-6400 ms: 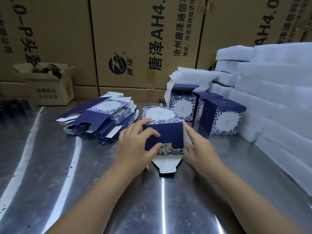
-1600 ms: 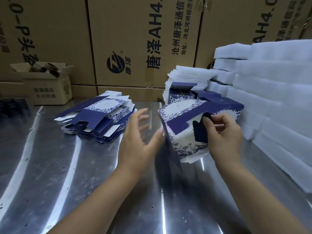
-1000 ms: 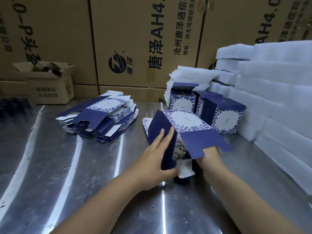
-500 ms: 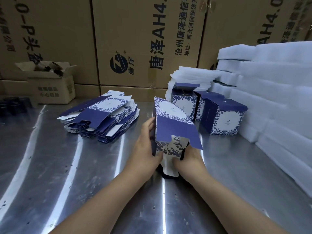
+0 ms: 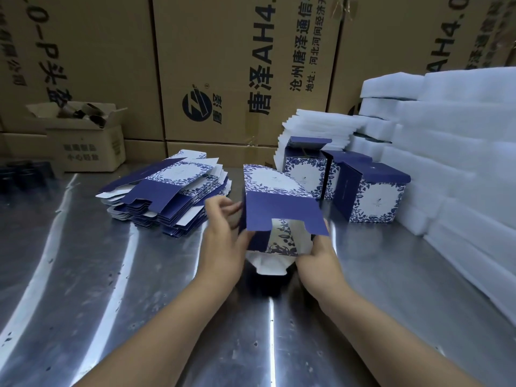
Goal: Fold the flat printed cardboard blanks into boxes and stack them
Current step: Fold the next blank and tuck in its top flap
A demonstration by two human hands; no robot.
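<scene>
Holding the half-folded box (image 5: 276, 210) at the centre of the metal table (image 5: 111, 289), I record the following. The box is tipped with its open end toward me. A navy flap with a notched edge hangs over that opening, and a white tuck flap droops below it toward the table. I cannot tell whether that flap touches the surface.

My right hand (image 5: 318, 255) is at the lower right corner of the opening. Its fingers are curled up under the navy flap and grip the patterned inner flap. The fingertips themselves are hidden by the navy flap.

My left hand (image 5: 223, 236) is at the box's left wall. The thumb presses against the navy side near the lower edge. The fingers are loosely curved, blurred, and not wrapped round the box.

The stack of flat blanks (image 5: 167, 196) lies to the left, just beside my left hand, fanned unevenly. Three finished boxes (image 5: 371, 194) stand upright in a row behind and to the right of the box in hand, near it but apart.

White foam sheets (image 5: 460, 163) are piled along the right edge, behind the finished boxes. Large brown cartons (image 5: 223, 65) with printed lettering form the back wall. A small open carton (image 5: 83, 135) sits at far left.
</scene>
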